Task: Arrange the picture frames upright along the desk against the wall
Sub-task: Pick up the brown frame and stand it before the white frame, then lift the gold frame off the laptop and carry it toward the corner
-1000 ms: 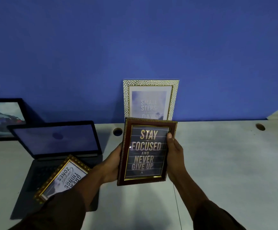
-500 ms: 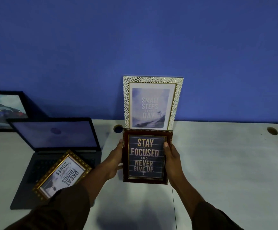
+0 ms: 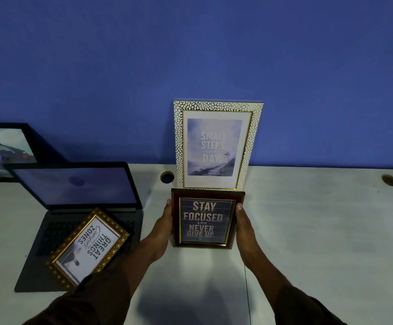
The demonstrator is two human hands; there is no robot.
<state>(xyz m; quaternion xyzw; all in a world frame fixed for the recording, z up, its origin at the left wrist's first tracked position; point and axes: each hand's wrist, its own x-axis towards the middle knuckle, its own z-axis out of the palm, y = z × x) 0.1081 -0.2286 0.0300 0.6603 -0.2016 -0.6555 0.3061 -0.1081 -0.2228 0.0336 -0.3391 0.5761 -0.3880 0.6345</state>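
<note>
Standing upright, long axis vertical, the brown frame (image 3: 206, 218) faces the camera, both hands' grip closed on its sides.

Brown frame (image 3: 206, 218) upright before white frame (image 3: 217, 146); gold frame (image 3: 88, 247) flat.

Four picture frames (image 3: 206, 219) (one at left edge, apparently cropped); one laptop (image 3: 73, 207); two hands (image 3: 161, 228).

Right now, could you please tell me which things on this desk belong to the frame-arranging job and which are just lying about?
Job: dark red "Stay Focused" frame held by both hands; white pebbled frame; gold ornate frame; black car-picture frame.
Lying about: open dark laptop.
</note>
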